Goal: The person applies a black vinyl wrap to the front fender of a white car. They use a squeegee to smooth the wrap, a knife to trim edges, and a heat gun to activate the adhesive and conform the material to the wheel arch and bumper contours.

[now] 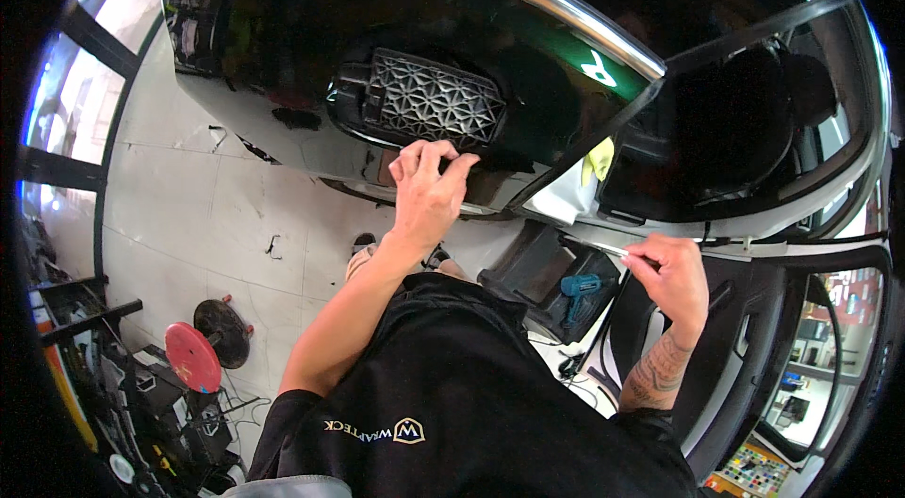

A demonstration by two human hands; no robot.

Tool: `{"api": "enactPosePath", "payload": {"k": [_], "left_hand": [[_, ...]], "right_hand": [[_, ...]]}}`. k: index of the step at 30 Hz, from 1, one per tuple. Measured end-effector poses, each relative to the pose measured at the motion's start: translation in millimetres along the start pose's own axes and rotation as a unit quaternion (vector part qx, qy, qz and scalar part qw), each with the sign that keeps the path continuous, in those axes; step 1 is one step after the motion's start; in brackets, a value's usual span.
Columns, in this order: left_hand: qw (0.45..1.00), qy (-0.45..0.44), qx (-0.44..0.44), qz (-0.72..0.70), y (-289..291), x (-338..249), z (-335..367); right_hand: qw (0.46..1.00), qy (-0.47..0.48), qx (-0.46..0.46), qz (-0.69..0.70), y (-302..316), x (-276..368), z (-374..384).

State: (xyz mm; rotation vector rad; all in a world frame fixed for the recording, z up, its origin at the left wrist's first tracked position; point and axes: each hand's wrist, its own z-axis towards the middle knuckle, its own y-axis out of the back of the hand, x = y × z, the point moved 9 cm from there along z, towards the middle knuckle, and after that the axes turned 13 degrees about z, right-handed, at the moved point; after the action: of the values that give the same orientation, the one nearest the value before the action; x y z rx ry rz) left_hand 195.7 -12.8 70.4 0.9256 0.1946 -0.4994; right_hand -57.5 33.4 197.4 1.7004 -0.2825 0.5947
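A glossy dark car body panel point(283, 55) stands in front of me. Set in it is a raised, patterned insert point(438, 97) with a dark surround. My left hand point(429, 182) is at the insert's lower edge, its fingers curled and pinched together. Whatever lies between those fingertips is too small or hidden to name. To the right, beside the open car door, my right hand point(674, 277) is closed on a slim silver tool point(608, 249), which points left. Its tip is hard to make out.
The open car door point(726, 338) is at my right, with a seat point(698, 130) beyond the opening. A yellow cloth point(599, 161) hangs near the sill. Below lies a blue drill point(580, 289) on a black case point(533, 267). Red and black discs point(193, 357) and cluttered gear fill the lower left.
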Motion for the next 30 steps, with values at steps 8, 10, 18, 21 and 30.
{"api": "enactPosePath", "payload": {"k": [8, 10, 18, 21, 30], "left_hand": [[0.998, -0.01, 0.034, 0.055, 0, -4, 8], [0.996, -0.014, 0.049, 0.07, -2, -4, 8], [0.998, -0.002, 0.06, 0.003, -1, -6, 4], [0.998, 0.037, 0.049, 0.01, -3, -6, -5], [0.997, -0.001, -0.034, 0.069, 2, -18, -17]], "right_hand": [[0.992, -0.06, -0.007, 0.11, -22, -63, -38], [0.991, -0.057, -0.007, 0.119, -26, -70, -42], [0.989, -0.036, 0.011, 0.144, -45, -83, -50], [0.989, -0.04, 0.022, 0.144, -50, -85, -55], [0.979, -0.043, 0.014, 0.197, -64, -99, -69]]}}
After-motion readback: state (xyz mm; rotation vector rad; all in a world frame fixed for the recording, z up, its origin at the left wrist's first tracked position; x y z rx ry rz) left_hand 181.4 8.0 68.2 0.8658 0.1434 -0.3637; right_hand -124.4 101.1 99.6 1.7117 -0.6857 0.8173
